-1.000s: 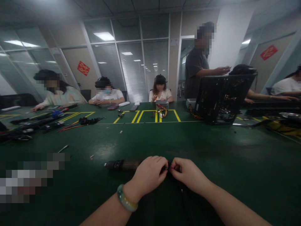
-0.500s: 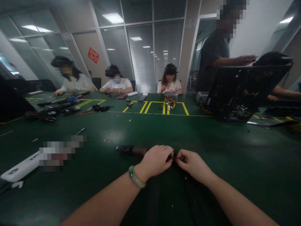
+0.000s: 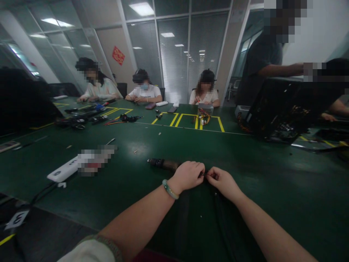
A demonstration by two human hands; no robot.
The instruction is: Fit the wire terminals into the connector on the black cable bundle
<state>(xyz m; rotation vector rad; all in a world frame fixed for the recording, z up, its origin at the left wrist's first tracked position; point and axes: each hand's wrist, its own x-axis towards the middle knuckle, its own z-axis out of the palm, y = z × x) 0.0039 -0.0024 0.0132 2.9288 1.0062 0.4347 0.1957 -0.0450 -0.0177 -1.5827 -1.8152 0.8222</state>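
Observation:
My left hand (image 3: pixel 188 175) is closed in a fist over the right end of a dark cylindrical tool (image 3: pixel 163 163) that lies on the green table (image 3: pixel 272 174). A pale green bracelet (image 3: pixel 169 189) sits on that wrist. My right hand (image 3: pixel 222 182) pinches something small right against the left hand's knuckles; what it pinches is too small to make out. Dark straps or cables (image 3: pixel 218 218) run from under both hands toward me.
A white power strip (image 3: pixel 64 170) lies to the left, its cable trailing off the table edge. Several seated people work at the far side. A black open computer case (image 3: pixel 283 112) stands at the right, with a standing person behind it. Cables and tools lie at far left.
The view has swung left and pulled back, so the hands appear higher in frame. Both hands keep the same grip and stay pressed together.

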